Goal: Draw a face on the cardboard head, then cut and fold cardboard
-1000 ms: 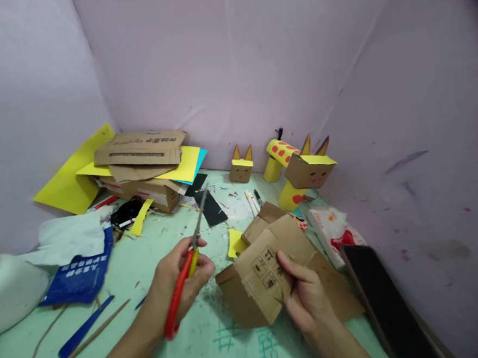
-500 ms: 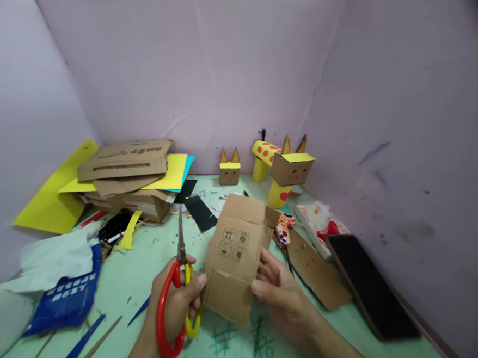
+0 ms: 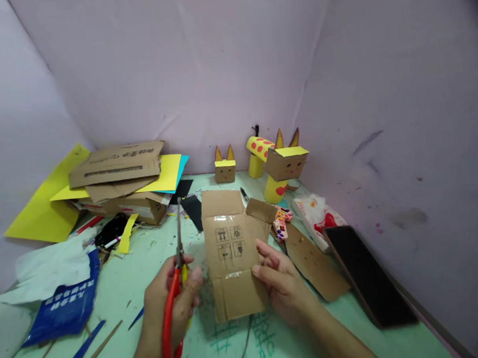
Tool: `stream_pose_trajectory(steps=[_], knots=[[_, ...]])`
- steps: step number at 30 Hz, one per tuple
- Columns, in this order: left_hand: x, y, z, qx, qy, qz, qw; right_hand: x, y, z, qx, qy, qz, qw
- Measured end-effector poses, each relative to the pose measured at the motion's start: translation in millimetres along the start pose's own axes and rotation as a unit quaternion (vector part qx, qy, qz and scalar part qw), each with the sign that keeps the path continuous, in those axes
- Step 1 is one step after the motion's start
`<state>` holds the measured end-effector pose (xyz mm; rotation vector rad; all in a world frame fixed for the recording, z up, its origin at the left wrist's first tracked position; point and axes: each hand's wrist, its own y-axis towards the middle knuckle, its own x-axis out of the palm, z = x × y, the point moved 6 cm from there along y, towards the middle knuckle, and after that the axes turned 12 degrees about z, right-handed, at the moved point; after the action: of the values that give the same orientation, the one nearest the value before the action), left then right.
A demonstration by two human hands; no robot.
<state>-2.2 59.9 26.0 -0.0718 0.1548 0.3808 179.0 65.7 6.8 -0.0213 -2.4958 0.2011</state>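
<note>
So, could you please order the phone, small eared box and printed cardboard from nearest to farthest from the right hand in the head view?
1. Printed cardboard, held in the right hand.
2. Phone, to its right.
3. Small eared box, at the back.

Appears to be a craft corner: pale-green table (image 3: pixel 123 285), scissors (image 3: pixel 180 243), yellow paper (image 3: pixel 46 206), stacked cardboard (image 3: pixel 117 164), 2 eared cardboard heads (image 3: pixel 225 174).

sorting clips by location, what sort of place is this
Probably a craft workspace, though whether at home or elsewhere I can't tell. The left hand holds scissors, the right hand a creased cardboard piece, and a spotted animal figure stands further back on the table.
</note>
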Motion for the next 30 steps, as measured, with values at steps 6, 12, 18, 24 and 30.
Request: stream_pose_trajectory(steps=[6, 12, 18, 24, 30], knots=[[-32.2, 33, 8, 0.031, -0.021, 0.117, 0.992, -3, 0, -5, 0.025, -0.069, -0.019, 0.997], [-40.9, 15, 17, 0.196, 0.113, 0.191, 0.955, -14, 5, 2, 0.010, -0.092, 0.072, 0.993], [6.0, -33, 17, 0.330, 0.168, 0.074, 0.926, -9, -6, 9, -0.051, -0.194, 0.122, 0.972], [21.6, -36, 3, 0.407, 0.255, 0.006, 0.877, 3, -23, 17, -0.151, -0.320, 0.070, 0.933], [25.1, -37, 4, 0.417, 0.227, -0.023, 0.880, 8, -27, 22, -0.183, -0.353, 0.036, 0.917]])
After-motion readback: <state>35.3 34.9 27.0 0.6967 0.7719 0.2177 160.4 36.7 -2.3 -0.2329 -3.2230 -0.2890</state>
